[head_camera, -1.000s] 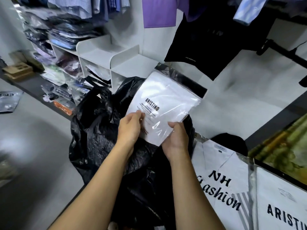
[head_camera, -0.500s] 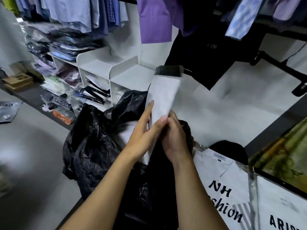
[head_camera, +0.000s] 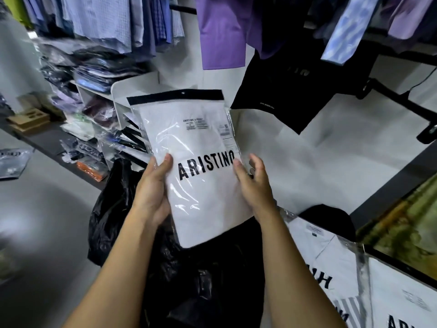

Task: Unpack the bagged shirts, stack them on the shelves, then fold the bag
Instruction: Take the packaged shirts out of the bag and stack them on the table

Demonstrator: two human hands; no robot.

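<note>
I hold a white packaged shirt (head_camera: 201,185) upright in front of me, in clear plastic with a black top strip and "ARISTINO" printed across it. My left hand (head_camera: 153,188) grips its left edge, thumb on the front. My right hand (head_camera: 254,185) holds the right edge, thumb on the front and fingers spread and blurred. Below the pack sits the crumpled black plastic bag (head_camera: 111,209), partly hidden by my forearms. The white shelves (head_camera: 134,85) stand behind on the left, with a bare top step.
Stacks of bagged shirts (head_camera: 94,69) fill the shelves at the left. Shirts (head_camera: 222,31) and a black T-shirt (head_camera: 295,86) hang overhead. More packaged white shirts (head_camera: 331,268) lie at the lower right. A low dark ledge (head_camera: 47,140) holds boxes and packs.
The pack has been turned from edge-on to face me upright, with the large lettering now readable. My hands have shifted to its two side edges.
</note>
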